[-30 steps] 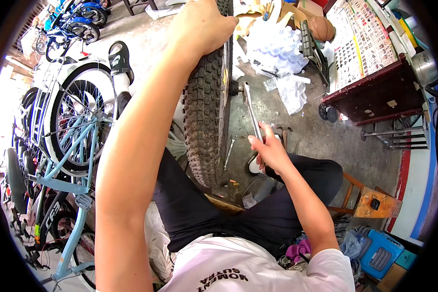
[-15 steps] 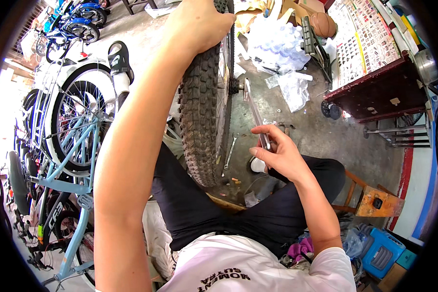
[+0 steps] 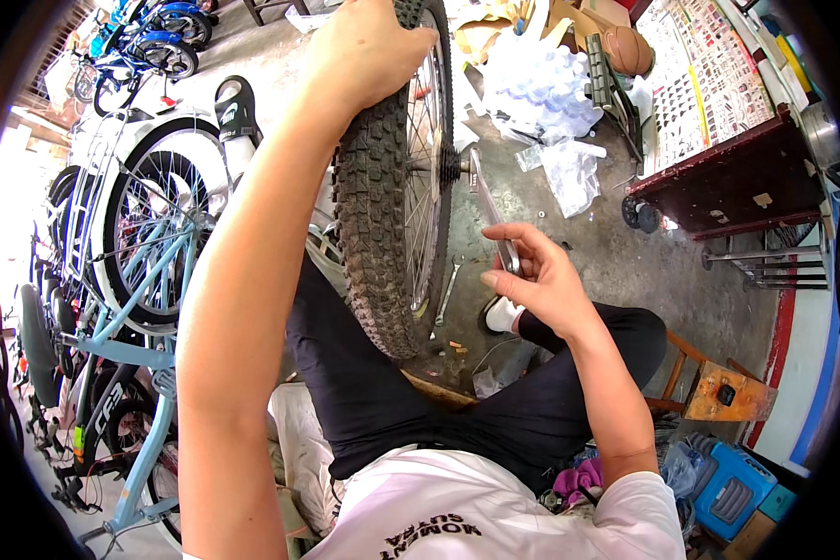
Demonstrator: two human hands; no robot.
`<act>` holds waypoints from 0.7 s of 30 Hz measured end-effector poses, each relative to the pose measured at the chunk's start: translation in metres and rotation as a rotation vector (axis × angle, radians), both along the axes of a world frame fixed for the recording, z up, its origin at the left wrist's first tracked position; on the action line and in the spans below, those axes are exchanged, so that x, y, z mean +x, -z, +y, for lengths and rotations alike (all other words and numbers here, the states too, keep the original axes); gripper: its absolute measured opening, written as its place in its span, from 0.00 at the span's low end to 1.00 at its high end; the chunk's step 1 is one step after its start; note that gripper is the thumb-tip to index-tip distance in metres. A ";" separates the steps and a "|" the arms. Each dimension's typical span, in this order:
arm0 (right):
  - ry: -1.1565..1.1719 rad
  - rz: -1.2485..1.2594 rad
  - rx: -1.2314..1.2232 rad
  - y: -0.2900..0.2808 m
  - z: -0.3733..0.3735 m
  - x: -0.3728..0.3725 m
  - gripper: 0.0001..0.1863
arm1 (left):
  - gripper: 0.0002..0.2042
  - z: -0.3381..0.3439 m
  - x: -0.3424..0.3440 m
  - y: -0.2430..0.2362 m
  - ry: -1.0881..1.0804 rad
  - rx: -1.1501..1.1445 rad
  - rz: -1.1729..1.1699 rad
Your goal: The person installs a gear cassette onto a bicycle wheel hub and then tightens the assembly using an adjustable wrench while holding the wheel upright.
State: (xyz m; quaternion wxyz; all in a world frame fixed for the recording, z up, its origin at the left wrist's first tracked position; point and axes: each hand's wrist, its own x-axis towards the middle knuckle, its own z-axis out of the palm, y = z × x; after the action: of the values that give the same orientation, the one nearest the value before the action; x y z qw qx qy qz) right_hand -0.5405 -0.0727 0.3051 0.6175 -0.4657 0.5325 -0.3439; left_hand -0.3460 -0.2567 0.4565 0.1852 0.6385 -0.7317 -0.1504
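A bicycle wheel with a knobby black tyre (image 3: 371, 215) stands upright between my knees. My left hand (image 3: 373, 54) is closed over the top of that tyre, its far fingers partly out of sight. On the wheel's right side a small dark sprocket cluster (image 3: 451, 168) sits at the hub. My right hand (image 3: 543, 285) holds a silver wrench (image 3: 492, 203) by its near end, thumb and fingers around it. The wrench's far end meets the axle beside the sprockets; whether it fits over a nut I cannot make out.
Another wrench (image 3: 449, 291) lies on the concrete floor right of the tyre. A light-blue bicycle (image 3: 131, 353) and others crowd the left. Clear plastic bags (image 3: 571, 177) lie ahead, near a dark-red cabinet (image 3: 733, 182). A wooden stool (image 3: 730, 392) and blue case (image 3: 733, 485) are at right.
The wheel has turned slightly, showing more of its spokes, and my left hand on it has shifted a little left. My right hand with the wrench has moved slightly up and right.
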 end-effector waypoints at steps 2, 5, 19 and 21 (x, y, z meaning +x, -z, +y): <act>0.021 -0.022 0.001 -0.003 -0.004 0.002 0.27 | 0.30 -0.002 0.004 0.002 0.004 -0.020 0.002; 0.046 -0.084 0.032 -0.004 -0.008 0.003 0.24 | 0.30 -0.002 0.007 0.002 -0.006 -0.005 0.007; 0.192 -0.159 0.076 -0.009 -0.022 0.011 0.24 | 0.28 -0.004 0.011 0.005 -0.043 -0.037 -0.037; 0.197 -0.157 0.075 -0.010 -0.022 0.010 0.24 | 0.28 -0.003 0.009 0.002 -0.051 -0.034 -0.046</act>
State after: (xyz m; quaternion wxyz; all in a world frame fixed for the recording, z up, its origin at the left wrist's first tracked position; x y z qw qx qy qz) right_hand -0.5306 -0.0947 0.3147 0.6375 -0.3596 0.5381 -0.4181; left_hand -0.3368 -0.2593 0.4548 0.1827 0.6570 -0.7217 -0.1184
